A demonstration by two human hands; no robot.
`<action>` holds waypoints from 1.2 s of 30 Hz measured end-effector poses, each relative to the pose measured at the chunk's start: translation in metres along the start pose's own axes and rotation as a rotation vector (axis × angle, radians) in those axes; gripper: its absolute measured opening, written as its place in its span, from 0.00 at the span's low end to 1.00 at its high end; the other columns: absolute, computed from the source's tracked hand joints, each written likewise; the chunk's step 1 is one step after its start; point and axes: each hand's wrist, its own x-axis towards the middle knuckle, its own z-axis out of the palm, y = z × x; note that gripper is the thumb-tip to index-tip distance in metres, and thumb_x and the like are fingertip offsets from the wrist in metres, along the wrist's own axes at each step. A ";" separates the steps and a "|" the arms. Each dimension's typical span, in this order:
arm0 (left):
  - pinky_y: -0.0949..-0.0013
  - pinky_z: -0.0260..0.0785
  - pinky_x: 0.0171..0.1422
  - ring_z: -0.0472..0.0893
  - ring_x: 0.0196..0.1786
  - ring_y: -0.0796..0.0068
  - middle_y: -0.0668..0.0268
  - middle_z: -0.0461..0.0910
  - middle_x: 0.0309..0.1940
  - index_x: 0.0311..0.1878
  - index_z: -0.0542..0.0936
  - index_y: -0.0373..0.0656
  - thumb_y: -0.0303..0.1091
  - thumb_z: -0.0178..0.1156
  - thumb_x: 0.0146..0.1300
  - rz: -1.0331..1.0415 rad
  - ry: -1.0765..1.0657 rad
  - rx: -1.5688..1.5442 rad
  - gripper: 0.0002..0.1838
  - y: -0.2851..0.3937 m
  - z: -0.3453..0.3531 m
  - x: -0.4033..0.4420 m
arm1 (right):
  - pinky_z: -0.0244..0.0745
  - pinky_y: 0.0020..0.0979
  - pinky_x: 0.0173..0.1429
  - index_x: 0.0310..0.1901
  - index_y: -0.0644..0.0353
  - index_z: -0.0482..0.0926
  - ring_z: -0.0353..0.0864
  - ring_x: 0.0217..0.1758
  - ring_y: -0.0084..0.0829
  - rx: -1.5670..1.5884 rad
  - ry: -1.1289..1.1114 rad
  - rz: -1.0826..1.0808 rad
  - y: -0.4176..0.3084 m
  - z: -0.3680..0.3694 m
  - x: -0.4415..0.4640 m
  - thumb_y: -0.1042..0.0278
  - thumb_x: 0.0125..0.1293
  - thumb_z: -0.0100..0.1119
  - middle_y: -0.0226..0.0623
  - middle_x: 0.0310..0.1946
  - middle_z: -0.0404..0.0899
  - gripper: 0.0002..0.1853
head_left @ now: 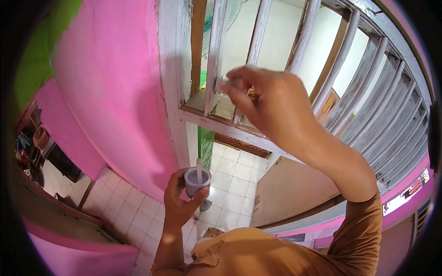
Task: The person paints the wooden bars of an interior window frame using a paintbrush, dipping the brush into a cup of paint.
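My left hand [178, 195] is wrapped round a small open cup [198, 189] with a grey-lilac inside, held low in front of my body. A flat pale stick [199, 171] stands up out of the cup. Higher up, my right hand [264, 94] is raised in front of the wooden window bars [215, 60], its fingers bent together and somewhat blurred. Something small and greyish may be between the fingertips, but I cannot make it out. Whether those fingers touch the nearest bar cannot be seen. The bars show worn, patchy whitish paint.
A pink wall [115, 69] stands close on the left, beside the white window frame [171, 60]. Below is a white tiled floor [223, 172] with a brown door panel [294, 191] on the right. Through the bars a green fan [232, 11] shows.
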 end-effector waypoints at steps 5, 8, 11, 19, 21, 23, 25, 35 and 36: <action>0.64 0.73 0.64 0.83 0.54 0.69 0.58 0.82 0.50 0.60 0.72 0.34 0.37 0.77 0.59 -0.008 -0.009 -0.007 0.31 0.000 -0.002 -0.002 | 0.77 0.47 0.32 0.30 0.61 0.79 0.83 0.27 0.50 0.002 0.245 -0.069 0.003 -0.003 0.011 0.62 0.68 0.62 0.44 0.22 0.81 0.12; 0.64 0.73 0.64 0.83 0.54 0.69 0.58 0.82 0.50 0.60 0.71 0.33 0.36 0.77 0.59 -0.014 -0.004 -0.014 0.32 0.000 -0.002 -0.004 | 0.76 0.34 0.27 0.42 0.61 0.86 0.84 0.21 0.32 -0.085 0.158 -0.086 0.001 0.008 -0.005 0.64 0.66 0.69 0.37 0.27 0.85 0.10; 0.64 0.73 0.64 0.82 0.54 0.69 0.58 0.82 0.50 0.61 0.71 0.33 0.36 0.77 0.59 -0.024 -0.002 -0.015 0.32 -0.002 -0.004 -0.006 | 0.76 0.33 0.27 0.44 0.63 0.85 0.84 0.21 0.30 -0.031 0.036 -0.096 0.002 0.011 -0.011 0.66 0.66 0.69 0.37 0.27 0.85 0.10; 0.64 0.73 0.65 0.82 0.55 0.68 0.58 0.82 0.51 0.61 0.71 0.32 0.36 0.76 0.59 -0.004 0.000 -0.019 0.33 -0.002 -0.005 -0.007 | 0.70 0.22 0.22 0.46 0.66 0.84 0.81 0.21 0.18 0.119 0.307 -0.105 -0.004 -0.017 0.008 0.71 0.69 0.67 0.32 0.27 0.86 0.09; 0.64 0.73 0.65 0.82 0.55 0.68 0.57 0.82 0.51 0.61 0.71 0.32 0.36 0.76 0.60 -0.003 0.001 -0.019 0.33 -0.001 -0.004 -0.008 | 0.74 0.33 0.27 0.40 0.63 0.83 0.82 0.23 0.33 0.086 0.193 -0.084 -0.011 -0.009 -0.007 0.66 0.67 0.67 0.36 0.25 0.84 0.08; 0.64 0.73 0.65 0.82 0.55 0.68 0.57 0.82 0.51 0.61 0.71 0.32 0.36 0.76 0.60 -0.007 -0.002 -0.010 0.33 -0.001 -0.005 -0.008 | 0.73 0.29 0.24 0.44 0.61 0.86 0.79 0.18 0.26 0.038 0.040 -0.109 -0.010 0.003 -0.020 0.65 0.66 0.71 0.35 0.24 0.83 0.10; 0.64 0.72 0.65 0.82 0.55 0.68 0.57 0.82 0.51 0.61 0.71 0.32 0.36 0.76 0.60 -0.008 -0.004 0.003 0.33 -0.001 -0.006 -0.009 | 0.76 0.36 0.28 0.39 0.60 0.84 0.81 0.22 0.36 0.034 0.113 -0.114 -0.008 0.004 -0.016 0.63 0.67 0.68 0.38 0.23 0.82 0.09; 0.66 0.73 0.63 0.83 0.54 0.69 0.59 0.83 0.50 0.60 0.73 0.34 0.36 0.76 0.60 0.010 0.008 0.009 0.31 0.004 -0.005 -0.008 | 0.77 0.40 0.33 0.39 0.61 0.84 0.84 0.26 0.42 -0.004 0.401 -0.120 0.002 -0.058 0.060 0.64 0.67 0.66 0.40 0.25 0.84 0.09; 0.66 0.73 0.62 0.83 0.53 0.69 0.59 0.83 0.50 0.60 0.73 0.34 0.36 0.76 0.60 0.008 0.005 -0.008 0.30 0.005 -0.005 -0.008 | 0.77 0.36 0.32 0.39 0.64 0.84 0.84 0.24 0.37 0.037 0.407 -0.090 -0.003 -0.067 0.065 0.65 0.67 0.66 0.41 0.25 0.85 0.09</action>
